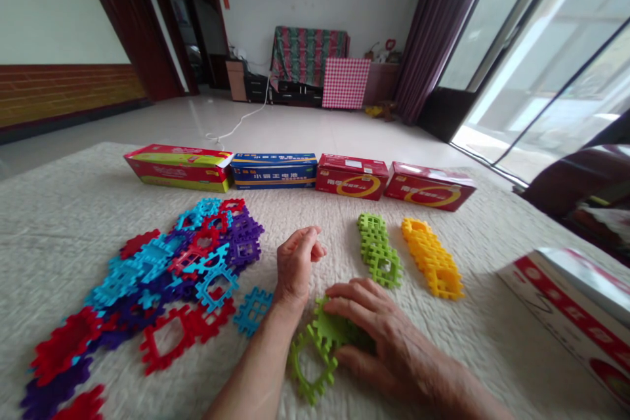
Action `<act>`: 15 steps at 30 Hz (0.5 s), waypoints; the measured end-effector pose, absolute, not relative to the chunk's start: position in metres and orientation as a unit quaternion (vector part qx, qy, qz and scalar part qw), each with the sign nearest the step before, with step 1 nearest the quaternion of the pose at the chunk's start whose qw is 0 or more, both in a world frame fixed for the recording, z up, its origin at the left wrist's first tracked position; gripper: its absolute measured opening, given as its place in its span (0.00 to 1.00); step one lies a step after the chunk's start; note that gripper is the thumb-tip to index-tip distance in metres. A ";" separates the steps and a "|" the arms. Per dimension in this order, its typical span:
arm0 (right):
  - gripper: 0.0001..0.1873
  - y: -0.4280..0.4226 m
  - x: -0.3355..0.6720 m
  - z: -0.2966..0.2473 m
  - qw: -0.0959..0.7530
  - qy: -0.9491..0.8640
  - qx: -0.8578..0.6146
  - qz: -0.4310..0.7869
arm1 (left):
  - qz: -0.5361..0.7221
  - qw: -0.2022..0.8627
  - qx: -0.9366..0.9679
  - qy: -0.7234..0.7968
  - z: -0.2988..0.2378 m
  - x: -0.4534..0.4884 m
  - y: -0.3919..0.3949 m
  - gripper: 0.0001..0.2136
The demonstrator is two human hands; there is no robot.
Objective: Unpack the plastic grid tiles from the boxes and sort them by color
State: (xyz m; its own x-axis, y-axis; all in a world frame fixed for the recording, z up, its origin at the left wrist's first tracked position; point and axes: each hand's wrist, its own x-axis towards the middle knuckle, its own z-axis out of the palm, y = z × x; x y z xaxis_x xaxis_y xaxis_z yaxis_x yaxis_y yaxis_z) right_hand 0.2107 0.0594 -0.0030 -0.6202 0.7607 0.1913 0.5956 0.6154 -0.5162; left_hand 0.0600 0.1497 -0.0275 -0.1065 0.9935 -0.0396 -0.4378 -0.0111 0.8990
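Note:
My left hand [296,266] is raised just above the bed-like cloth surface, its fingers curled together and no tile showing in them. My right hand [378,331] rests over green interlocking plastic tiles [332,331], its fingers on one side and thumb on the other; part of them is hidden beneath the palm. A green tile with a rounded opening [296,367] juts out toward me. Beyond my right hand lies a row of green tiles [373,243], beside a row of yellow tiles [433,259]. Left of my left hand is a single blue tile [253,310].
A mixed heap of red, blue and purple tiles [152,259] spreads over the left. Along the back stand a red-and-green box [180,167], a blue box [274,170] and two dark red boxes [351,177]. A white-and-red carton [566,315] sits at the right.

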 end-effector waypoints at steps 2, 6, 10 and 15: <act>0.23 0.060 0.211 -0.005 0.193 -0.878 -0.398 0.184 | 0.622 0.574 0.344 0.406 -0.028 0.060 0.150 0.14; 0.24 0.059 0.212 -0.012 0.199 -0.877 -0.409 0.153 | 0.623 0.573 0.344 0.408 -0.027 0.060 0.150 0.14; 0.25 0.058 0.217 -0.016 0.252 -0.871 -0.397 0.142 | 0.620 0.573 0.346 0.408 -0.029 0.060 0.152 0.14; 0.26 0.063 0.237 -0.019 0.373 -0.808 -0.456 0.022 | 0.616 0.576 0.338 0.417 -0.026 0.060 0.150 0.15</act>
